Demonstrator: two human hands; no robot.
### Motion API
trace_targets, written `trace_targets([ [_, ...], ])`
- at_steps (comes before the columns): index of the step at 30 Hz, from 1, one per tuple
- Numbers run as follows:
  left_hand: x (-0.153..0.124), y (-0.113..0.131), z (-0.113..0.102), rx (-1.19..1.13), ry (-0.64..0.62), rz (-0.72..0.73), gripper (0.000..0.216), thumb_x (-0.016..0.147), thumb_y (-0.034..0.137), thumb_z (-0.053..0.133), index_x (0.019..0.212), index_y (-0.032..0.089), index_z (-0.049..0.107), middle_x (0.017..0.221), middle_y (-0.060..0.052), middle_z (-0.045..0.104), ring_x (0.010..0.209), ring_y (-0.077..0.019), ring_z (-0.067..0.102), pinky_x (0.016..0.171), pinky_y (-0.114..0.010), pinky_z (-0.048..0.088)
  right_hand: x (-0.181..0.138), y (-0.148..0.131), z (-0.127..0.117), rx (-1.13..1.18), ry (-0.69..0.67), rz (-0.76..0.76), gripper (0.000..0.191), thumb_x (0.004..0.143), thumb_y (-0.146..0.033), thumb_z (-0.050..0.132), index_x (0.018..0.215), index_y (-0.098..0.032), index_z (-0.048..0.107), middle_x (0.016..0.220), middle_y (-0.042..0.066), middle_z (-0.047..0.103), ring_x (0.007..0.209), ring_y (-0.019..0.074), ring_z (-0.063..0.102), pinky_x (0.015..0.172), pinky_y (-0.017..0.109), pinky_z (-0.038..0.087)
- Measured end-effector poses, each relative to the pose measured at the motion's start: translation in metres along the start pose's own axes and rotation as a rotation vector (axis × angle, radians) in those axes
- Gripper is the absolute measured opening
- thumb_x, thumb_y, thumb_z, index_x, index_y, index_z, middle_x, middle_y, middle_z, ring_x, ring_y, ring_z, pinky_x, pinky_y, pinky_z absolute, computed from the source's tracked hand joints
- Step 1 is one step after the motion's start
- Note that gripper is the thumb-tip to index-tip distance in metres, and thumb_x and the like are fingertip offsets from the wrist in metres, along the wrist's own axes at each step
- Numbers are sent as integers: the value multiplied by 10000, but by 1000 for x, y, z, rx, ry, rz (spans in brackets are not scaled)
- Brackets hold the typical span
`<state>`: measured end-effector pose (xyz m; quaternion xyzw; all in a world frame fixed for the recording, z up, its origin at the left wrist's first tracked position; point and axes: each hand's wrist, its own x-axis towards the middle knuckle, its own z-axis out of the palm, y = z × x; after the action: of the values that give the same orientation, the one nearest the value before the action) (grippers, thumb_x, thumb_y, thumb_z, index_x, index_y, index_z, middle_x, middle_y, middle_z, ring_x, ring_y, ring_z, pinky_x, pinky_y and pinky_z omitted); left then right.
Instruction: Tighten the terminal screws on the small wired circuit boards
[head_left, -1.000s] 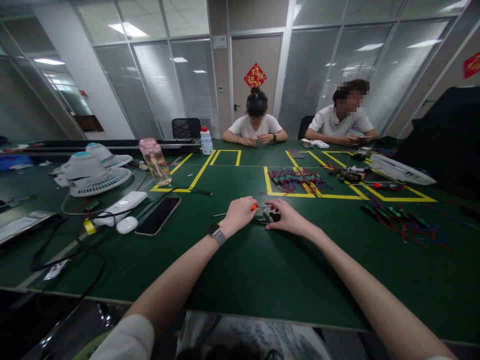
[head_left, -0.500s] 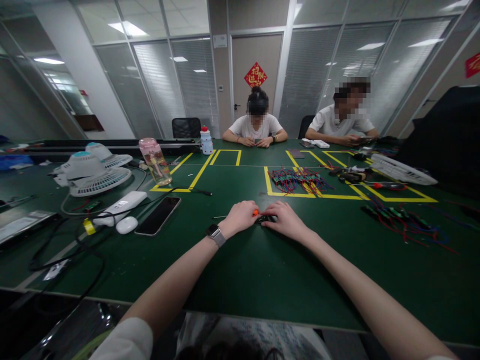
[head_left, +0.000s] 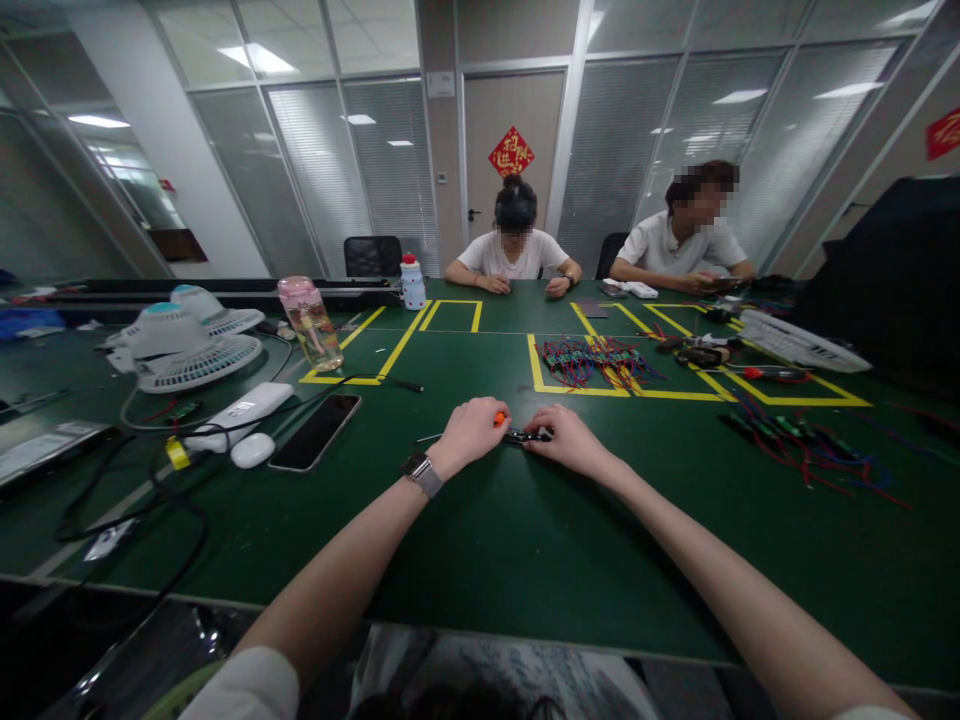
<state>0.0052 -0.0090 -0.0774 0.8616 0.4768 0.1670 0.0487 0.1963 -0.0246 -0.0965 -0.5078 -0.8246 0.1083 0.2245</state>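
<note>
Gripping an orange-ended tool (head_left: 499, 419) in my curled left hand (head_left: 472, 434), I have its thin shaft poking toward the left of the frame, probably tucked back so it crowds my fingertips less. My right hand (head_left: 568, 440) pinches a small dark part (head_left: 517, 437) on or just above the green table (head_left: 540, 560) at the frame's centre, likely because something so little suits thumb and finger better than a fist; whether my left fingertips touch it too, I can't tell. Right of centre, a bunch of wired boards (head_left: 592, 358) lies mostly within yellow tape (head_left: 577, 390), which seems meant to mark its place. A phone (head_left: 315, 432) sits left of centre, apart from my hands, which I'd judge leaves my forearms room.
</note>
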Motion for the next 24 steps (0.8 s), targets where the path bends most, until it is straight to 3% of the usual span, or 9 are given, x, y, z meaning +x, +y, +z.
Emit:
trace_targets([
  [6, -13, -5, -9, -2, 22, 12, 238, 906, 320, 444, 946, 209, 651, 951, -31, 669, 848, -173, 626, 716, -259, 481, -25, 13, -15, -71, 28, 95, 141, 731, -292, 679, 817, -210, 754, 798, 55, 700, 811, 240, 572, 717, 328, 419],
  [11, -19, -8, -15, -48, 28, -1, 217, 901, 295, 460, 955, 215, 654, 959, -20, 681, 846, -165, 635, 742, -263, 488, -70, 67, -42, -184, 126, 305, 233, 746, -375, 628, 842, -205, 755, 840, 73, 706, 845, 271, 594, 708, 344, 430],
  [16, -19, -1, -13, -56, 26, 32, 222, 901, 301, 462, 965, 211, 654, 951, -22, 677, 843, -163, 631, 743, -266, 490, -110, 119, -73, -309, 199, 607, 305, 765, -419, 600, 882, -188, 761, 924, 130, 698, 918, 335, 589, 717, 398, 439],
  [20, -20, 2, -11, -29, 7, 26, 223, 902, 296, 456, 961, 205, 651, 951, -30, 667, 836, -160, 627, 750, -268, 489, -124, 134, -88, -479, 254, 744, 374, 762, -480, 588, 881, -180, 777, 1014, 223, 617, 970, 426, 523, 699, 486, 395],
  [24, -21, -1, -10, -39, -10, 21, 232, 906, 288, 442, 968, 201, 647, 957, -33, 664, 836, -158, 624, 750, -267, 489, -129, 139, -96, -549, 304, 843, 401, 780, -506, 546, 906, -196, 766, 1167, 227, 501, 1107, 441, 412, 801, 532, 334],
])
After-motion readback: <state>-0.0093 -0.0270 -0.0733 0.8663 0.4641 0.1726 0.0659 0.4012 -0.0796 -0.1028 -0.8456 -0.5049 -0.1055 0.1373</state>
